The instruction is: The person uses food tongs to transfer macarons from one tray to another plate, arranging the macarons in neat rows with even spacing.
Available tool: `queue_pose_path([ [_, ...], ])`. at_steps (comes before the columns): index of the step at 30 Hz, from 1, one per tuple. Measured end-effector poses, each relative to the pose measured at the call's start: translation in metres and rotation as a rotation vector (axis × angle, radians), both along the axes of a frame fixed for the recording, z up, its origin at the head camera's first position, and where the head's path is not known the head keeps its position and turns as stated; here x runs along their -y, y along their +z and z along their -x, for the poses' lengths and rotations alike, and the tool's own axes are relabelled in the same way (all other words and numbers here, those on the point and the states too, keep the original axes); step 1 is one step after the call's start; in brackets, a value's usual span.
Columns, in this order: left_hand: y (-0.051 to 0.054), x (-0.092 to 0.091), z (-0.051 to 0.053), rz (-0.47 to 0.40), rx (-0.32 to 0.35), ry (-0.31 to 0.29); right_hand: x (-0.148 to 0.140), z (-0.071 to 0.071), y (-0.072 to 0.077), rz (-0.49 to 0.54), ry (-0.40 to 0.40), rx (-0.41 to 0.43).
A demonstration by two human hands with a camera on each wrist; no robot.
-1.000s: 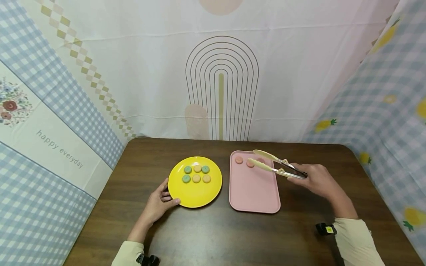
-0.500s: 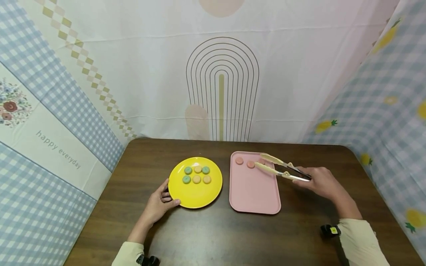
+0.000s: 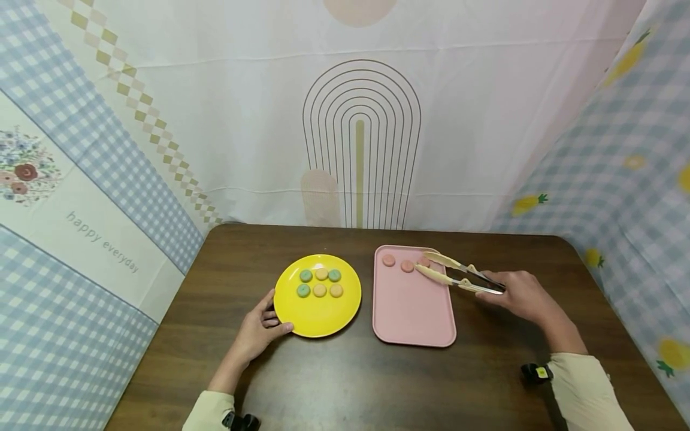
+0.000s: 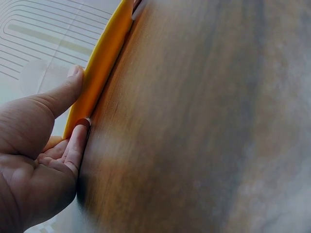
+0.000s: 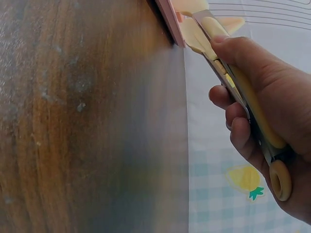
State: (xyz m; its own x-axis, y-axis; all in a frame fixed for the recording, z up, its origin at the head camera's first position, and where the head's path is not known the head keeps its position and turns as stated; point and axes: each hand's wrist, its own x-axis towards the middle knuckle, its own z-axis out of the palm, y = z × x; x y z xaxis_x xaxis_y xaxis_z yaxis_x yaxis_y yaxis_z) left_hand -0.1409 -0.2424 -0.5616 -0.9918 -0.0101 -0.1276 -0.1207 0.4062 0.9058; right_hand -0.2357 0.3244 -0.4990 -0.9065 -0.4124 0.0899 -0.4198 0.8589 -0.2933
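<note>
My left hand (image 3: 256,330) grips the left rim of a yellow plate (image 3: 318,317), thumb on the rim and fingers beneath it, as the left wrist view (image 4: 43,141) shows. On the plate lie several small round macaron-like pieces, green (image 3: 303,290) and pale orange (image 3: 320,290), in two rows. My right hand (image 3: 520,294) holds cream-tipped metal tongs (image 3: 466,276) over the pink tray (image 3: 412,317). Their tips stand apart on either side of the rightmost pink piece (image 3: 424,261), which they partly hide. Two other pink pieces (image 3: 389,260) lie to its left.
The plate and tray stand side by side on a dark wooden table (image 3: 345,383), with a gap between them. A patterned cloth (image 3: 259,131) hangs behind the table's far edge, and checked cloth (image 3: 609,209) hangs at the right.
The tongs in my right hand have moved a little right and toward me, from over the middle pink piece to around the rightmost. My left hand and the plate stay put.
</note>
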Motion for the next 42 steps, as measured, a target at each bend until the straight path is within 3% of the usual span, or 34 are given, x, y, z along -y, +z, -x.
queue_pose_path([
  [9,0.002,0.001,-0.001,0.003,0.004,-0.006,-0.001,0.0,-0.001,-0.005,0.009,-0.016],
  [20,0.002,0.0,-0.001,-0.004,-0.002,-0.01,-0.001,-0.002,-0.001,-0.018,-0.012,0.021],
  [27,0.001,-0.001,0.0,-0.002,0.01,0.002,-0.003,-0.006,0.0,0.001,-0.003,-0.019],
  [42,0.003,-0.001,-0.002,-0.008,-0.016,-0.01,0.009,-0.018,0.017,0.025,0.046,-0.142],
])
